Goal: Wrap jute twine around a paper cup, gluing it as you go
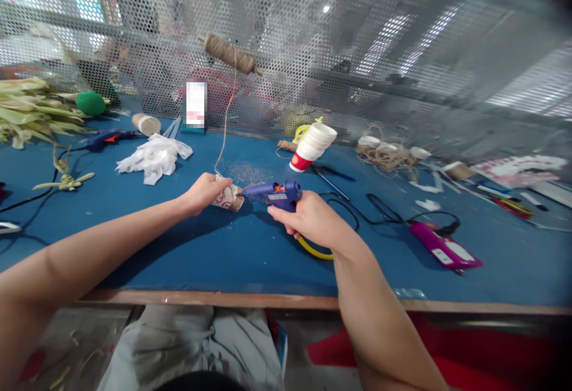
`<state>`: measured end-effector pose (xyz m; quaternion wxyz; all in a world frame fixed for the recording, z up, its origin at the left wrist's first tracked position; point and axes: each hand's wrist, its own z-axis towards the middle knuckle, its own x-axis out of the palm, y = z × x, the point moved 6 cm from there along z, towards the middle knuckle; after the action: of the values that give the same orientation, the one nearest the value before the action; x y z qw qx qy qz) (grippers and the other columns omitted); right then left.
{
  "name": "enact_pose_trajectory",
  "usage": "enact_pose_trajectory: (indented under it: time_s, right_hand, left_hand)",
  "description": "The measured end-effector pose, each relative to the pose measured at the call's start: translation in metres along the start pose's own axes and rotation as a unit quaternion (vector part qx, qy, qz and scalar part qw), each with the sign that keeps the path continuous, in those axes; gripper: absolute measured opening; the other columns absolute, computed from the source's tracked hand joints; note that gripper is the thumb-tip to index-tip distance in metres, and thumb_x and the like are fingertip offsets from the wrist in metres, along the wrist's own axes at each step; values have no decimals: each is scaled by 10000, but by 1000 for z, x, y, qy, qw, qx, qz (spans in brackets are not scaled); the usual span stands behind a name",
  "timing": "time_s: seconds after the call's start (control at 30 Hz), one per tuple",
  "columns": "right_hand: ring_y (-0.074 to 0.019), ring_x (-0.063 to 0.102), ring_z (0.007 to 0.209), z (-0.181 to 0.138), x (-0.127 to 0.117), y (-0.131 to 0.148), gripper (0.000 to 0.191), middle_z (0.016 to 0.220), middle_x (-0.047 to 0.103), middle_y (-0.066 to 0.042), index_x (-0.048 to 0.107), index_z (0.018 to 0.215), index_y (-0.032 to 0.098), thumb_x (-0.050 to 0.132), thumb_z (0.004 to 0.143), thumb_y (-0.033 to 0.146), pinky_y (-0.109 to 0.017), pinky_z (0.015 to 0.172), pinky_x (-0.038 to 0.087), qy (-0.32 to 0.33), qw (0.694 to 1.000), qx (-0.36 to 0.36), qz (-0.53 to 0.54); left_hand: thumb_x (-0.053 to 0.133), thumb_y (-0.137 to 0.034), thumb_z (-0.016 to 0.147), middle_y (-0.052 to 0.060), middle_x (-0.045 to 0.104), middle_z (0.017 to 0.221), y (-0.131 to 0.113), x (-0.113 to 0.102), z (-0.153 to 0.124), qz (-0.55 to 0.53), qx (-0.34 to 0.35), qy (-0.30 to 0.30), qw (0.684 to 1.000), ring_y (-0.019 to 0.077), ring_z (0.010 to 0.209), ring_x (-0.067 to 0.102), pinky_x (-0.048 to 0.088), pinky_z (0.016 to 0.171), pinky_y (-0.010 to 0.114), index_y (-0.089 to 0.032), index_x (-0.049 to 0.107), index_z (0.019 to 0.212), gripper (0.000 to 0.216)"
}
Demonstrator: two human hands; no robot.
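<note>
My left hand (206,193) is closed around a small paper cup (232,198) with red print and some brown twine at its end, tipped on its side over the table. From a twine spool (230,54) on the mesh, a strand (229,108) runs down to that hand. My right hand (308,218) grips a blue glue gun (274,194). Its nozzle points left and meets the cup's right end; whether they touch I cannot tell. Behind my right hand stands a leaning stack of paper cups (316,140), the lowest one red.
A purple power strip (444,245) with black cables lies at the right. Crumpled white plastic (154,157), a second glue gun (107,137) and pale husks (36,111) are at the left. Tangled twine (386,157) lies back right. A perforated metal screen (286,33) rises behind.
</note>
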<state>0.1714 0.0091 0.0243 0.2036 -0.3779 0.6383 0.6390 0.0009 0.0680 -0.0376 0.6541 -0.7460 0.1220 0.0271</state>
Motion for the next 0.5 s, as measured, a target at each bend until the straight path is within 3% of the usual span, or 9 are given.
enact_pose_trajectory:
  time_s: [0.5]
  right_hand:
    - [-88, 477, 335, 0, 0, -3, 224, 396, 505, 15, 497, 552, 170, 559, 700, 327, -187, 336, 407, -3, 1000, -8, 8]
  left_hand:
    - [524, -328, 669, 13, 536, 442, 6, -1, 6, -1, 9, -1, 1000, 107, 429, 476, 300, 425, 222, -136, 569, 519, 248]
